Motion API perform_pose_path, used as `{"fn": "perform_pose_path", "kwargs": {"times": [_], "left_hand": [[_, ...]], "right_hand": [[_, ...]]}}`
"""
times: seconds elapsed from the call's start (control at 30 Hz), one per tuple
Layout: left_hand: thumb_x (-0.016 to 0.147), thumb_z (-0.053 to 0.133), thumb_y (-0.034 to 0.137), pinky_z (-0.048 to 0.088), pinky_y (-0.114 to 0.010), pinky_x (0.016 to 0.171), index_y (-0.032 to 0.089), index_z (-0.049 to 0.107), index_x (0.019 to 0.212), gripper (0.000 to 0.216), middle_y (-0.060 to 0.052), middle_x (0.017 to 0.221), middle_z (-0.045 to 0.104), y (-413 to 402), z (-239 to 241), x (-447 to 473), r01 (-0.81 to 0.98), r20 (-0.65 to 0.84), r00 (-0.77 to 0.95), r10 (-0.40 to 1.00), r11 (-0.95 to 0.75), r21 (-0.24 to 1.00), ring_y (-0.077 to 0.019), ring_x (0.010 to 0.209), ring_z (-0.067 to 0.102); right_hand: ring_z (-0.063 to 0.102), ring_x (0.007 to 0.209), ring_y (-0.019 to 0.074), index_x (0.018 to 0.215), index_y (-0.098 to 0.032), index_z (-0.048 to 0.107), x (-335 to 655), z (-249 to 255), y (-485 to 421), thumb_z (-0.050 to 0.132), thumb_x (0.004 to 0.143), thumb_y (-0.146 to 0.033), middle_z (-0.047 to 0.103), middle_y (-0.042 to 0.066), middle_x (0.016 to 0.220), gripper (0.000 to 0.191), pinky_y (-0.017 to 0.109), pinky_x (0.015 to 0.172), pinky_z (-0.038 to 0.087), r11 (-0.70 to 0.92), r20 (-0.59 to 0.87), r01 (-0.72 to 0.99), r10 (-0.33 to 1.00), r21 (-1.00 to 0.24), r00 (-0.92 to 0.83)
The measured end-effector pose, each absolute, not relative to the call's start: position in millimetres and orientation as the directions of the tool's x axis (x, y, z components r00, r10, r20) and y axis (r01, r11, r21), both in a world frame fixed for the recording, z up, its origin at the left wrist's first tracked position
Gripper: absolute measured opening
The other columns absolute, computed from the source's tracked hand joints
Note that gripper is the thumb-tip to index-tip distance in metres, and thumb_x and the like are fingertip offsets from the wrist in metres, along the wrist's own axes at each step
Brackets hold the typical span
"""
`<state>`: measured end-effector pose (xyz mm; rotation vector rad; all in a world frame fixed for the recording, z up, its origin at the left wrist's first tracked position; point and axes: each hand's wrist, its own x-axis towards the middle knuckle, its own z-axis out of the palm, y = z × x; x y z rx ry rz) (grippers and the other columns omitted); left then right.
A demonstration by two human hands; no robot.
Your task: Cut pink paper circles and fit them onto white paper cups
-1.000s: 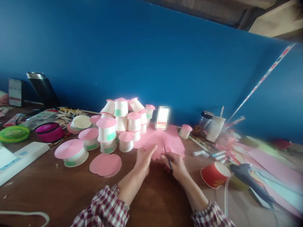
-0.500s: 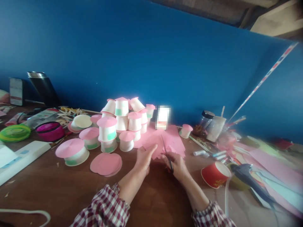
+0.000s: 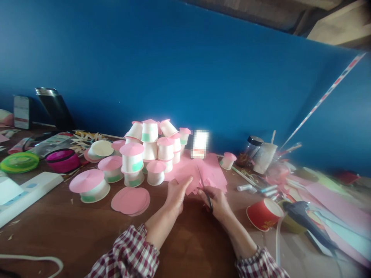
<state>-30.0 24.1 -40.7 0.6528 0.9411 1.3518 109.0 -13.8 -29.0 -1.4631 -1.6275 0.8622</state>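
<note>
My left hand (image 3: pixel 176 195) holds the near edge of a sheet of pink paper (image 3: pixel 199 172) that lies on the wooden table (image 3: pixel 72 227). My right hand (image 3: pixel 217 200) grips a pair of dark scissors (image 3: pixel 204 187), blades pointing up into the pink paper. A pile of white paper cups with pink round tops (image 3: pixel 150 148) stands just behind and left of my hands. A stack of pink paper discs (image 3: pixel 130 200) lies to the left of my left hand.
A red paper cup (image 3: pixel 263 214) lies on its side at the right, beside a dark glue gun (image 3: pixel 304 220). Jars and pens (image 3: pixel 257 154) stand at the back right. A white power strip (image 3: pixel 26 193), a magenta bowl (image 3: pixel 62 160) and a green lid (image 3: pixel 19 162) sit at the left.
</note>
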Motion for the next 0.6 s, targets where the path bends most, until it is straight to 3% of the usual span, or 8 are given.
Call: {"fn": "perform_pose_path", "kwargs": {"times": [0.6], "left_hand": [[0.058, 0.078, 0.029, 0.051, -0.032, 0.059, 0.01, 0.067, 0.071, 0.025, -0.01, 0.067, 0.069, 17.6, -17.0, -27.1, -0.537, -0.213, -0.039, 0.976, 0.159, 0.828, -0.0216, 0.063, 0.065]], "right_hand": [[0.04, 0.035, 0.0091, 0.073, -0.016, 0.062, 107.7, -38.1, -9.1, 0.062, 0.075, -0.052, 0.043, -0.005, 0.043, 0.036, 0.021, 0.035, 0.03, 0.069, 0.05, 0.358, 0.997, -0.931, -0.063]]}}
